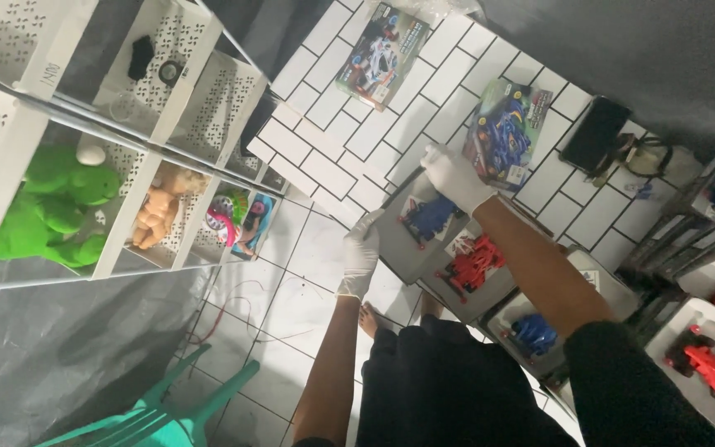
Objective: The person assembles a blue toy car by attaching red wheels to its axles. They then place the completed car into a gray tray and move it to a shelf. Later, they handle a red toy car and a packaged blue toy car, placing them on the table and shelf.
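Presently: white-gloved left hand (361,252) grips the edge of a grey open tray holding a blue toy car (421,222); white-gloved right hand (454,175) clasps a colourful toy-car box (506,132) over white tiled floor (324,165).

Toy stockroom: toy-filled shelf bins (117,207), boxed toy cars (473,265).

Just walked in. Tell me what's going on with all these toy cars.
A person in white gloves bends over a row of open grey boxes, each holding a toy car. The left hand and right hand both grip the box with a blue car at the end of the row. Next in the row is a box with a red car. Two printed toy boxes lie on the tiled floor, and white shelf bins hold a green plush toy and a doll.
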